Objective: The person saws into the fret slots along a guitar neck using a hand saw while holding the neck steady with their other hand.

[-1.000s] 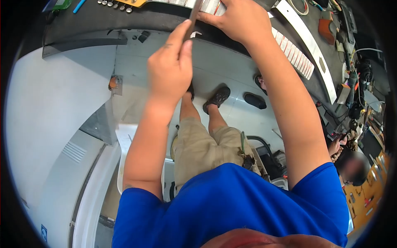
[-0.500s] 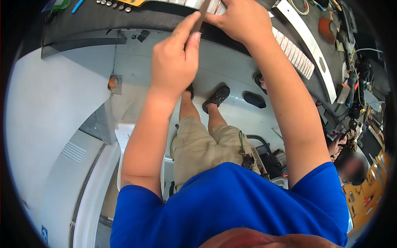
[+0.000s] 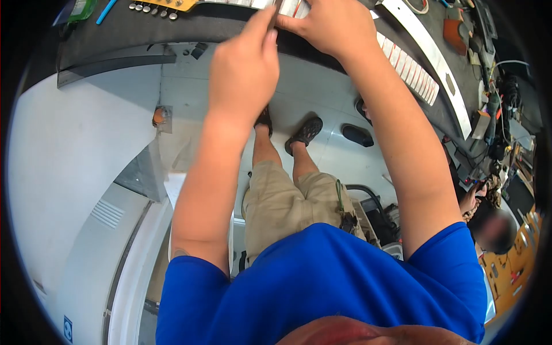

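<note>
A guitar neck (image 3: pixel 236 2) lies across the dark bench at the top of the view. Its yellowish headstock (image 3: pixel 179 4) carries several metal tuning pegs (image 3: pixel 155 10), and strips of whitish tape with reddish lines cover its fretboard. My left hand (image 3: pixel 244 72) is closed on a thin, flat, dark bar that looks like a file (image 3: pixel 276 14), set crosswise over the neck. Just right of it, my right hand (image 3: pixel 336 26) grips the neck, thumb along the near edge. The right fingertips are hidden past the top of the frame.
A long white curved metal strip (image 3: pixel 434 60) lies right of the neck's taped end (image 3: pixel 405 68). Tools, cables and a brown block (image 3: pixel 455 35) crowd the bench's right side. A blue stick (image 3: pixel 106 11) lies at upper left. Another person (image 3: pixel 489 227) is at lower right.
My left hand and the file have shifted slightly up, farther across the neck. The right hand stays nearly in place, and the whole view has tilted a little.
</note>
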The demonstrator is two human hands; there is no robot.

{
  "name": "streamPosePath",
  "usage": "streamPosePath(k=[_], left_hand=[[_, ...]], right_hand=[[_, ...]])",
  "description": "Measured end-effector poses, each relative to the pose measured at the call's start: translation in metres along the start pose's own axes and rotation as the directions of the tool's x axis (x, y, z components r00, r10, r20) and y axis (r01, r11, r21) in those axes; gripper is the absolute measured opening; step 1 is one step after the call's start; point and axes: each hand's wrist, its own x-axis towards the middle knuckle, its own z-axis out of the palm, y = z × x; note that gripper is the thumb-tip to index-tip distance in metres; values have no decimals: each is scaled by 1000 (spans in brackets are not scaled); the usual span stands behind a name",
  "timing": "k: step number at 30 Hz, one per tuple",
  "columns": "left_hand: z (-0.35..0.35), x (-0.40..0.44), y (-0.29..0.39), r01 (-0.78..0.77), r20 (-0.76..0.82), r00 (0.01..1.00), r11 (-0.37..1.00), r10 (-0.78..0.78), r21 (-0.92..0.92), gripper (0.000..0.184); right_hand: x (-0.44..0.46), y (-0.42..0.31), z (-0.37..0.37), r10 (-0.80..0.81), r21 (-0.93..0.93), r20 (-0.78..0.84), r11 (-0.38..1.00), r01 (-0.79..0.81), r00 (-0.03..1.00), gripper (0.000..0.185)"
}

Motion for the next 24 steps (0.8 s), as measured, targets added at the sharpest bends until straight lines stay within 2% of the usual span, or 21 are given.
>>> streamPosePath(k=[2,5,7,10,14,17,20,22,23,24], left_hand=[[-1,13,8,26,22,999,1000,-26,11,36],[-23,-67,-2,62,59,996,996,-66,72,41],[-37,-125,-12,60,33,998,998,-61,20,44],[-40,-101,-6,95,91,991,995,-98,33,43],[2,12,-5,-79,20,997,990,77,121,48],[0,0,-5,-68,16,998,991,66,118,49],[-34,-101,-5,26,48,998,995,-31,100,50],[-41,-104,-2,37,74,996,995,-44,88,50],[-40,-102,-4,55,105,992,992,-67,117,50],[-39,-87,-1,64,127,988,987,-83,146,50]], right_hand=[[3,1,2,17,-34,27,999,-16,999,57],[1,2,0,2,21,-10,1000,-2,1000,57],[1,1,-7,-30,40,-53,999,32,998,57],[-5,2,2,-34,49,-26,998,35,999,57],[0,1,-2,-33,48,-25,998,34,999,57],[-2,0,2,-6,28,5,1000,6,1000,56],[2,4,-1,-18,47,-25,999,20,1000,57],[0,4,3,-27,57,-90,998,32,996,57],[1,3,1,-6,32,-22,999,6,1000,57],[1,3,3,-15,24,-38,1000,16,999,57]])
